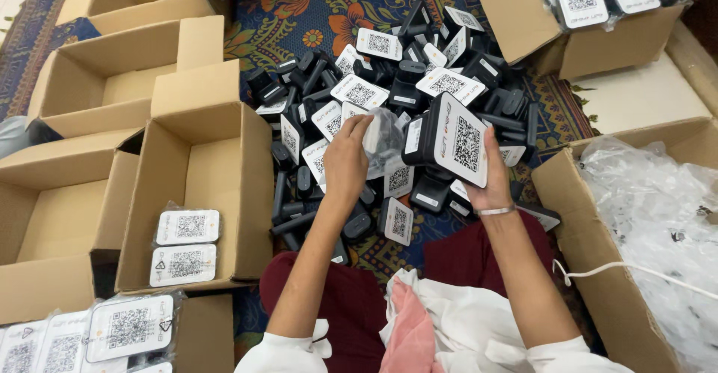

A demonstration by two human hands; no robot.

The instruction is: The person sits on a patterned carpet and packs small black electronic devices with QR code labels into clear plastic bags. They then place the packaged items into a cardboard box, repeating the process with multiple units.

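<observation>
while the right hand (493, 178) gripped a black device (455, 142) with a white coded label, the left hand (348, 160) pinched a clear plastic bag (383, 137) over the device pile (389, 81).

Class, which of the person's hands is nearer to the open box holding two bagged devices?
Left. The left hand is just right of the open box; the right hand is farther right, gripping a black device.

Open cardboard boxes (97, 81) stand to my left, one (224, 186) holding two bagged units (185, 246). A box of clear bags (658, 216) sits at my right, on a floral rug (314, 14).
</observation>
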